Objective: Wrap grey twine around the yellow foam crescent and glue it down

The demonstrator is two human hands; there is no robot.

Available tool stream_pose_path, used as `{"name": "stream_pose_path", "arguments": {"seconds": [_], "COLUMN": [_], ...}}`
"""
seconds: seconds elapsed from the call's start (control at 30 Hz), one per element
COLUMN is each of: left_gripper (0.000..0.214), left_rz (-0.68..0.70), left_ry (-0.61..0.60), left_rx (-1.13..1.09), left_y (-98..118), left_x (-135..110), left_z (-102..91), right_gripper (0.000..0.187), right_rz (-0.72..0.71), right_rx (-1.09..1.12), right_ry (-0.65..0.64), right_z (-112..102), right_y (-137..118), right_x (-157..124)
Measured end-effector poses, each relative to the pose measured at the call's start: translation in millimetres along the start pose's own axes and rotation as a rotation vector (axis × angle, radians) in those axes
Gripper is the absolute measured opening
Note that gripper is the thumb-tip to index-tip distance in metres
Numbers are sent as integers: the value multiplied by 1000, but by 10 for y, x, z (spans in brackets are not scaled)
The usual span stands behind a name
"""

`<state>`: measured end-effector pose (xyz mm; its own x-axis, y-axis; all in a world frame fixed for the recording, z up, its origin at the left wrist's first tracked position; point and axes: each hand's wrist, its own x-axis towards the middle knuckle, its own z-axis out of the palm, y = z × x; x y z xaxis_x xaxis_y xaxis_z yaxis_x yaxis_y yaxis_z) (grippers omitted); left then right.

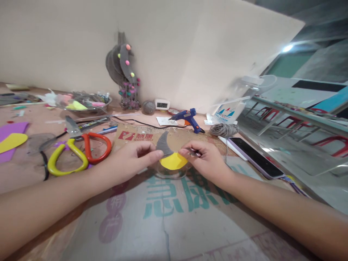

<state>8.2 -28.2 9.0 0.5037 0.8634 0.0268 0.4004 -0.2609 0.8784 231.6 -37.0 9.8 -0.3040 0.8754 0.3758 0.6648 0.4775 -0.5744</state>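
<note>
A crescent [175, 162], yellow on its lower right and wound with grey yarn [164, 144] on its upper left, stands tilted between my two hands. My left hand [143, 154] pinches the wound part between thumb and fingers. Closed at the right tip, my right hand [205, 157] has a bit of grey yarn between its fingers; whether it also grips the crescent is hard to see. Just below the crescent is a clear round object [171, 175] on the printed cardboard [163, 232], mostly covered.
Left lie scissors [71, 159] with yellow and red handles, and a bowl [104, 107] of craft bits. Behind are a blue glue gun [187, 117] and a hanging yarn-wrapped ornament [123, 69]. At right are a yarn ball [224, 129] and a phone [257, 156] near the table edge.
</note>
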Motion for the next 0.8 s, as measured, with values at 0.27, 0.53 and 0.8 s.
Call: {"name": "stream_pose_path", "arguments": {"seconds": [0.27,0.53,0.8], "left_gripper": [31,30,34], "left_rz": [-2,-1,-104], "left_ry": [-16,-18,-51], "left_rx": [70,-52,-112], "left_y": [-73,50,-14], "left_x": [-1,-13,-5], "left_z": [11,-10,8], "right_gripper": [8,8,7], "right_rz": [-3,-59,-145], "right_rx": [-22,-60,-118], "right_ry": [-33,-21,7], "right_z": [13,8,-10], "right_y": [15,54,24], "right_x": [-10,-18,-30]}}
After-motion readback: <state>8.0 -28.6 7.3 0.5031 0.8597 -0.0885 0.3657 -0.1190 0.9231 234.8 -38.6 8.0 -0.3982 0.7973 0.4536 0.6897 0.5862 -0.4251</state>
